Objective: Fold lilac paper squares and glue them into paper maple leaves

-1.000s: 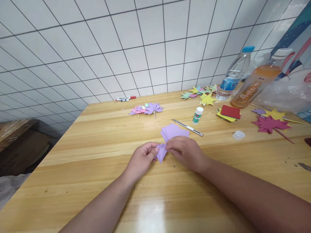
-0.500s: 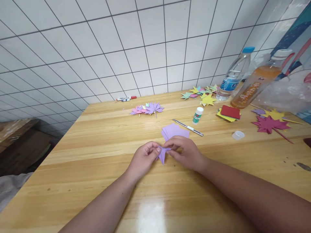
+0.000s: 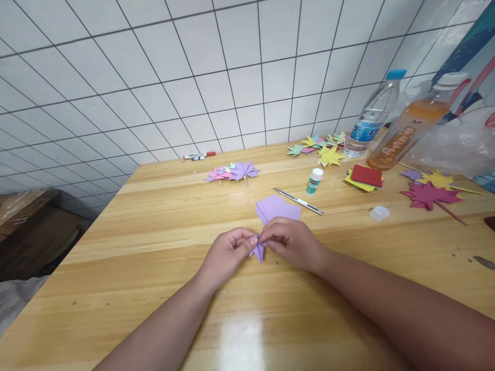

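Between my two hands is a small folded piece of purple paper (image 3: 259, 253), its pointed end toward me. My left hand (image 3: 229, 253) pinches its left side between thumb and fingers. On the right side, the fingertips of my right hand (image 3: 293, 242) are closed on the paper's upper edge, and they hide part of it. Just beyond my right hand lie flat sheets of purple paper (image 3: 276, 207), overlapping. A utility knife (image 3: 298, 201) lies slantwise behind them, and a glue stick (image 3: 314, 181) stands upright farther back.
Paper leaves (image 3: 235, 171) lie back left near markers (image 3: 199, 155); more leaves (image 3: 328, 155) are by the wall. A water bottle (image 3: 365, 129) and an orange drink bottle (image 3: 410, 134) stand right. Nearer are coloured papers (image 3: 366, 176), a clear cap (image 3: 379, 213) and a red leaf (image 3: 429, 196).
My right fingertips have moved slightly left, closer to my left thumb, and the top of the folded purple paper is drawn in between them. The view has shifted slightly.
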`<state>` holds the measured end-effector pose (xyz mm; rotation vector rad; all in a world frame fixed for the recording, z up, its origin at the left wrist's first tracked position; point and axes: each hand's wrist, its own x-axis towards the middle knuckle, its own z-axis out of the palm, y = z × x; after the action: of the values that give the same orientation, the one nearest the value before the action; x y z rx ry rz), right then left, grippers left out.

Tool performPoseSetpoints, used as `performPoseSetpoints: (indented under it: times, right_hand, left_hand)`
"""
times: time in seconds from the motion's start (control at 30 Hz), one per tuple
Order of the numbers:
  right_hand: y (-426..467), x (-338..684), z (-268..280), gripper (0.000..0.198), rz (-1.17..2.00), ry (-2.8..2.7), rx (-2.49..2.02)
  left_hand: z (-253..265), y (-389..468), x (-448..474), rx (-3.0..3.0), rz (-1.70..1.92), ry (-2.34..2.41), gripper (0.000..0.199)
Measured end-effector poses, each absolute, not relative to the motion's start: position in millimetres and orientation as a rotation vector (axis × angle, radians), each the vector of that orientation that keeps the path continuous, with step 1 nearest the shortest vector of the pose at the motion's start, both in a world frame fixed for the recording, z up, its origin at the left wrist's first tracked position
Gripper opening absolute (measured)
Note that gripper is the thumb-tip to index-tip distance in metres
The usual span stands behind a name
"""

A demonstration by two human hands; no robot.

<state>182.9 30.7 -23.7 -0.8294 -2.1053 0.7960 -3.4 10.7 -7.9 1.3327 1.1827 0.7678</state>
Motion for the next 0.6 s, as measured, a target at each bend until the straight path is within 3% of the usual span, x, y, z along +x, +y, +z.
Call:
performPoseSetpoints:
  times: [0.6]
  right_hand:
    - [29.4, 183.9, -25.8, 0.022, 0.625, -2.278, -0.741]
  left_hand:
    - [-11.2, 13.1, -1.2, 1.197, 0.863, 1.230, 0.028]
